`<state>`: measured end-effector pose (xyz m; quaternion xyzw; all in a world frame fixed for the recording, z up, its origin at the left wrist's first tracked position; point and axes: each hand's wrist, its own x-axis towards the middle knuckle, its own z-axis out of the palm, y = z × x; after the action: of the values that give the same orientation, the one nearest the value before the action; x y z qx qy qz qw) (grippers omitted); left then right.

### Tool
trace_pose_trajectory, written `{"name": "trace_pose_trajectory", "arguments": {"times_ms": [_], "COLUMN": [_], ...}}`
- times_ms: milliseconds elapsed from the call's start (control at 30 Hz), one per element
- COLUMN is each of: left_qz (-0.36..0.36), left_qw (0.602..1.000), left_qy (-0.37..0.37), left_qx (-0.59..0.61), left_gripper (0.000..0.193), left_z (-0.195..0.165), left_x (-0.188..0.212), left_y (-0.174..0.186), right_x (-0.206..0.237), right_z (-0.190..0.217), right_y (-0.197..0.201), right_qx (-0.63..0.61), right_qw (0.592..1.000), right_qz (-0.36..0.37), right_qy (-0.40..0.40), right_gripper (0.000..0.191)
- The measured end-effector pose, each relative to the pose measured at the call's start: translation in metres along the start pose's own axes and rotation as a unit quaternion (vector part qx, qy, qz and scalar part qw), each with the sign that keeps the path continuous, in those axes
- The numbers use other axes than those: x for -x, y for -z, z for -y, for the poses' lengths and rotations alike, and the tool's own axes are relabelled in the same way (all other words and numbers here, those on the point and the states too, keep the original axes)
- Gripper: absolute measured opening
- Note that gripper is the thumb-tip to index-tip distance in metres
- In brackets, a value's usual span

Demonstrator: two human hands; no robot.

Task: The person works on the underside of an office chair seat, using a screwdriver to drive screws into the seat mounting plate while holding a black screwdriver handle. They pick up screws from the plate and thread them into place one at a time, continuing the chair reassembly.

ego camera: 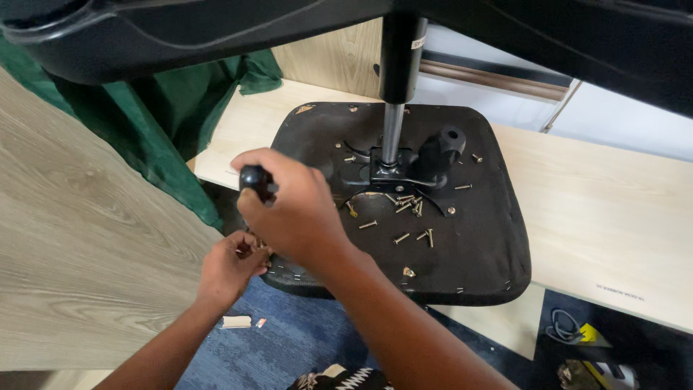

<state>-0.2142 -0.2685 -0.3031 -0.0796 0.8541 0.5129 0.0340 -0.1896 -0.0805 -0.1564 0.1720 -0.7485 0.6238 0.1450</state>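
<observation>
**Screwdriver work at the near-left edge of an upturned chair seat**

Right hand (292, 209) is closed in a full fist around a black tool handle (257, 180), likely a screwdriver; the shaft is hidden under the hand. Left hand (232, 266) sits just below it at the near-left edge of the black seat underside (469, 245), fingers curled and pinched on something small; can't tell what, probably a screw. The seat lies upside down on light wooden panels (599, 209), with the gas-lift column (393, 130) rising from its centre plate. Loose screws (406, 206) are scattered over the seat, mostly near the plate.

Risks, judged from this: the tip could slip off the fastener, since it is out of sight and the left fingers are right beside it. Pushing on the seat's edge could rock it and send loose screws rolling onto the blue floor (289, 339). The green cloth (173, 108) lies far left, well apart.
</observation>
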Motion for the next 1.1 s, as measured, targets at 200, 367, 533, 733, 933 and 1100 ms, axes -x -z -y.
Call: {"name": "trace_pose_trajectory", "arguments": {"times_ms": [200,367,533,733,933,1100], "left_qz": [-0.009,0.058,0.106,0.131,0.104,0.039], "left_qw": [0.999,0.993,0.986,0.976,0.99,0.994], "left_qy": [-0.031,-0.009,-0.006,-0.002,-0.051,-0.087], "left_qx": [-0.018,0.098,0.132,0.173,0.079,-0.056], "left_gripper": [0.017,0.025,0.028,0.03,0.027,0.029], "left_z": [-0.009,-0.015,-0.024,-0.042,-0.036,-0.02], "left_x": [-0.007,-0.012,-0.01,-0.003,0.005,0.015], "left_y": [-0.016,-0.043,-0.071,-0.094,-0.095,-0.09], "right_x": [-0.008,-0.005,0.006,0.019,0.027,0.023], "right_z": [-0.013,-0.023,-0.023,-0.018,-0.025,-0.042], "right_y": [0.019,0.046,0.064,0.082,0.094,0.093], "right_qx": [0.042,0.044,0.081,0.103,0.176,0.084], "right_qw": [0.99,0.979,0.967,0.961,0.947,0.971], "right_qz": [-0.132,-0.201,-0.243,-0.255,-0.26,-0.217], "right_qy": [0.023,0.003,0.01,-0.029,0.07,0.055], "right_gripper": [0.031,0.029,0.03,0.031,0.033,0.035]}}
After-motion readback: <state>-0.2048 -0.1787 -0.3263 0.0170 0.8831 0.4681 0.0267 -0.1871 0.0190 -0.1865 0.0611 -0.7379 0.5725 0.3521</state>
